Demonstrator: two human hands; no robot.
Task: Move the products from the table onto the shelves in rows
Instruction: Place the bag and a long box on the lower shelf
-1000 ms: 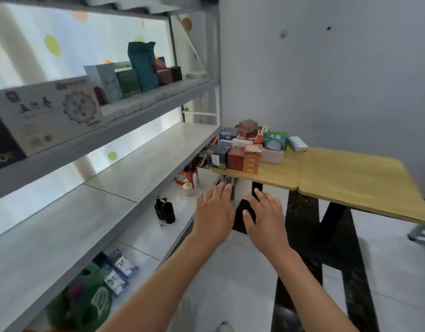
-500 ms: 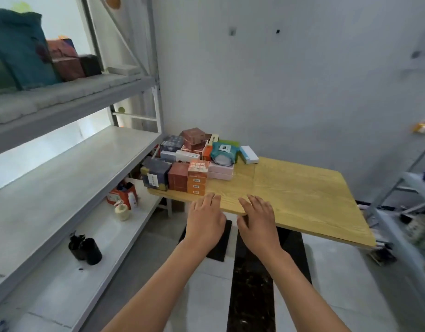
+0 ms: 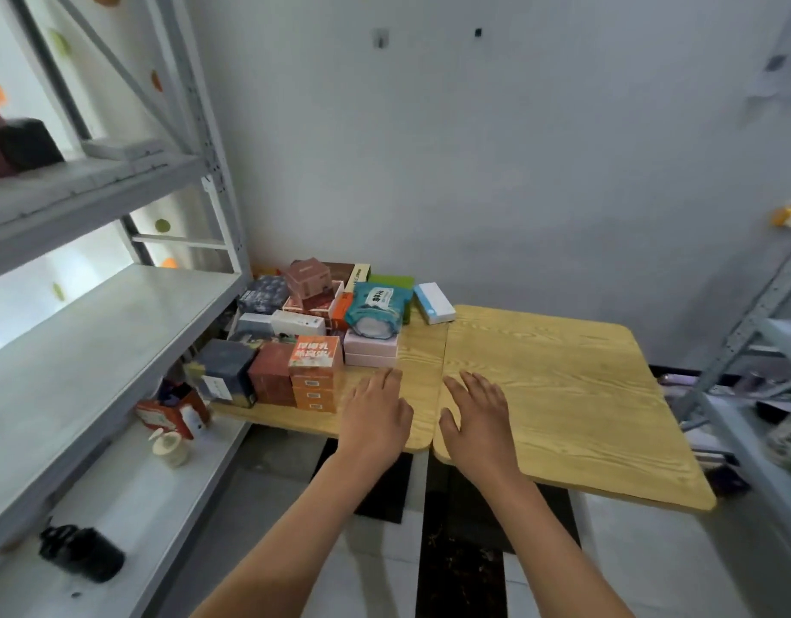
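Wood-grain tabletop carries the products heaped at its shelf-side corner, handy to the shelves. Your left hand and right hand hover flat, released, grasping nothing.

Soft, even daylight; wide-angle view, slightly smeared.

Brightest light enters through the window far left of the fingers, washing it out. Shadows on the table are faint. Shelf posts bow at the edges, and the far-right shelving blurs.
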